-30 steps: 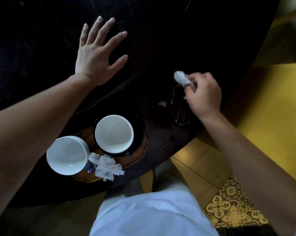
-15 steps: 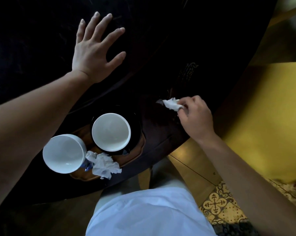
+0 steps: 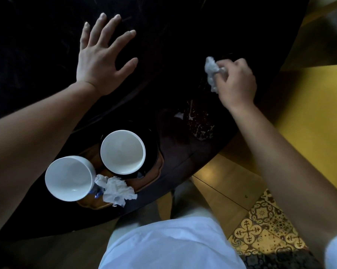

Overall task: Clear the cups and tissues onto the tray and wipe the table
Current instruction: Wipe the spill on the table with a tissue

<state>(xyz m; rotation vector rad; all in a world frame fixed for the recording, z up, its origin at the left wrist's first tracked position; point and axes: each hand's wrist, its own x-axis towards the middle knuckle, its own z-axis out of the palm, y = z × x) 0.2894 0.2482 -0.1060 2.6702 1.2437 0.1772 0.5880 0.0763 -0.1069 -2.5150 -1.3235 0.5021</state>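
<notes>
My right hand [image 3: 237, 82] is closed on a crumpled white tissue [image 3: 211, 71] and presses it on the dark table [image 3: 183, 45] near its right edge. My left hand [image 3: 103, 57] lies flat on the tabletop with fingers spread. A wooden tray [image 3: 156, 171] sits at the table's near edge. On it stand a white cup [image 3: 123, 151] on a black saucer [image 3: 153, 148], a second white cup [image 3: 68, 177] to the left, and a crumpled tissue [image 3: 115, 189] beside them.
A wet, speckled patch [image 3: 198, 123] and a small white scrap [image 3: 179, 115] lie on the table between the tray and my right hand. Beyond the table edge are wooden boards and patterned yellow tiles [image 3: 260, 230]. My white clothing [image 3: 173, 245] is below.
My right hand, holding the tissue, swept toward me to the near table edge and has now moved back away and to the right. The left hand has stayed flat.
</notes>
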